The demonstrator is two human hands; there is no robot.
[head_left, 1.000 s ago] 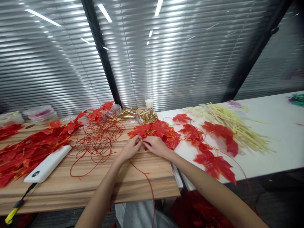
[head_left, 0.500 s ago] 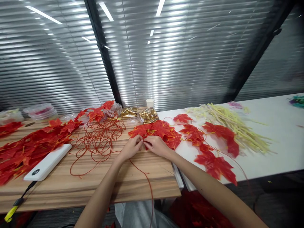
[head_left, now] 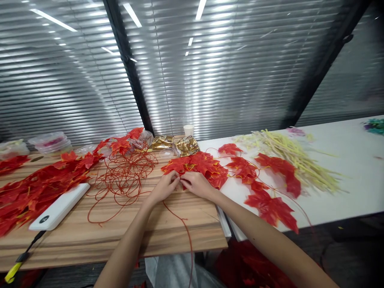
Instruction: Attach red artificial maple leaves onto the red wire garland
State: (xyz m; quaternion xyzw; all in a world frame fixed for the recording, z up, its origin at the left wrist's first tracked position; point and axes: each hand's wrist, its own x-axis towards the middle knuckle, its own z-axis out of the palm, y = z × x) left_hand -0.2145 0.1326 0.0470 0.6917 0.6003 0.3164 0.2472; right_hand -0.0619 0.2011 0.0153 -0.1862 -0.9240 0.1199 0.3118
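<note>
My left hand point(head_left: 166, 186) and my right hand point(head_left: 195, 184) meet fingertip to fingertip over the wooden table, just at the near edge of a pile of red artificial maple leaves point(head_left: 204, 163). Both are closed in a pinch. What lies between the fingertips is too small to make out. A red cord point(head_left: 185, 224) comes out below my left hand and hangs over the table's front edge. To the left lies a loose tangle of the same red cord point(head_left: 126, 172).
A white power bank point(head_left: 61, 206) with a cable lies at left beside a long heap of red leaves point(head_left: 45, 184). Gold foil packets point(head_left: 187, 146) and a paper cup point(head_left: 189, 129) stand behind. On the white table point(head_left: 354, 168) are more leaves point(head_left: 273, 208) and pale yellow strips point(head_left: 297, 160).
The view has shifted very slightly. Both hands keep the same pinched pose at the leaf pile, and nothing else has visibly moved.
</note>
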